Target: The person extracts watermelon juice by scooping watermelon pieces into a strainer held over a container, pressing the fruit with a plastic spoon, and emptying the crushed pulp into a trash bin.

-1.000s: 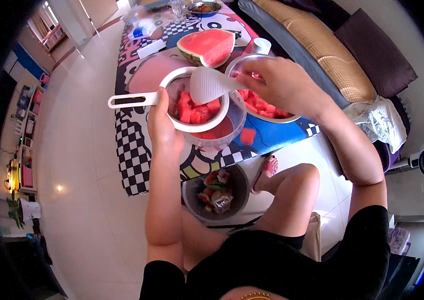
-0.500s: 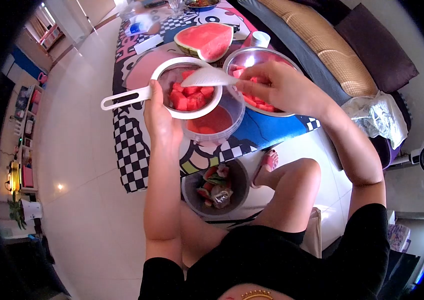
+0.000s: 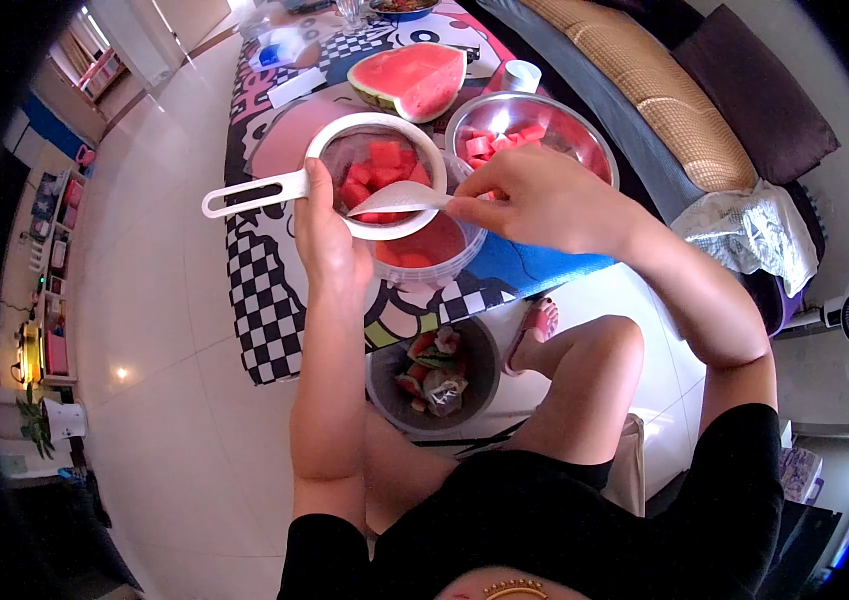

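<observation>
My left hand (image 3: 329, 225) grips a white-rimmed strainer (image 3: 257, 194) where its handle meets the rim. Red watermelon chunks (image 3: 385, 157) lie in the strainer. Closed on a white spoon (image 3: 407, 197), my right hand (image 3: 535, 198) holds the spoon's bowl over the near part of the strainer, against or just above the chunks. Under the strainer stands a clear plastic tub (image 3: 435, 270) with red juice in it. To the right, a steel bowl (image 3: 600, 150) holds more watermelon pieces, partly hidden by my right hand.
A large cut watermelon (image 3: 410, 80) lies on the patterned tablecloth (image 3: 265, 335) behind the strainer, near a white cup (image 3: 522, 76). Below the table edge, a grey bin (image 3: 485, 385) contains rinds and a plastic bag. A sofa (image 3: 635, 100) runs along the right.
My right hand has moved toward me with the spoon, lowering the spoon's bowl from the strainer's upper part to its near side. The chunks have shifted. My left hand stays nearly still.
</observation>
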Action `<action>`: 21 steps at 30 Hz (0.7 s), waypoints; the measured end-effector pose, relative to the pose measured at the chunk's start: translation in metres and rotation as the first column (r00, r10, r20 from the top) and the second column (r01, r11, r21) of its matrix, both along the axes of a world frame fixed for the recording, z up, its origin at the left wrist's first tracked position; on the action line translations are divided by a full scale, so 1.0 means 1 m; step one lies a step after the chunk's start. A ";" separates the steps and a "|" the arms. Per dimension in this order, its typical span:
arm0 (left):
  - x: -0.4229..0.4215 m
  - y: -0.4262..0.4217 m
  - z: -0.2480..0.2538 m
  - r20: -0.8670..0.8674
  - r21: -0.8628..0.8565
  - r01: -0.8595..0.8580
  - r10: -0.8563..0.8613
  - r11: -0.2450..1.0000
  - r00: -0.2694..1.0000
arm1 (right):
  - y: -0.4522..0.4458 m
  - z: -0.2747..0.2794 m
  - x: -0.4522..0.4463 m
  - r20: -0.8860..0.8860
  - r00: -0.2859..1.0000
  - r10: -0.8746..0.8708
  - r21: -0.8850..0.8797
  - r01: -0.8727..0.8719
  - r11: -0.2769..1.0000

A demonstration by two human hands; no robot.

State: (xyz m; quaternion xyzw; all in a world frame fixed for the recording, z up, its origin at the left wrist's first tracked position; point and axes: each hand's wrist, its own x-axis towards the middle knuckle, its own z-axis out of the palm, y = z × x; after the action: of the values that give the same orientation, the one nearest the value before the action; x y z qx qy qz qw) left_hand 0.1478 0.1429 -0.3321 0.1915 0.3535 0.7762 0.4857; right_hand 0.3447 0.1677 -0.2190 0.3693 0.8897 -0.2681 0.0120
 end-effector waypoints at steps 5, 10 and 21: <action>0.000 -0.001 0.000 -0.009 -0.007 0.025 -0.025 1.000 1.000 | 0.002 -0.008 -0.005 0.041 0.998 -0.039 -0.080 0.042 0.996; -0.003 0.002 -0.005 0.047 -0.013 0.069 -0.068 0.998 0.997 | 0.026 -0.029 0.015 -0.228 0.972 -0.061 -0.236 0.005 0.972; -0.005 -0.002 0.000 0.013 0.013 0.089 -0.089 0.996 0.996 | 0.017 0.015 0.029 -0.065 0.993 -0.097 0.144 0.106 0.984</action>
State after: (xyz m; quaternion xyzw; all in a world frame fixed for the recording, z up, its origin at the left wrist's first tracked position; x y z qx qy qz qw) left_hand 0.1428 0.1413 -0.3316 0.2049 0.3367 0.7572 0.5208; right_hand 0.3737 0.1842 -0.2039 0.4061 0.8871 -0.2125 -0.0549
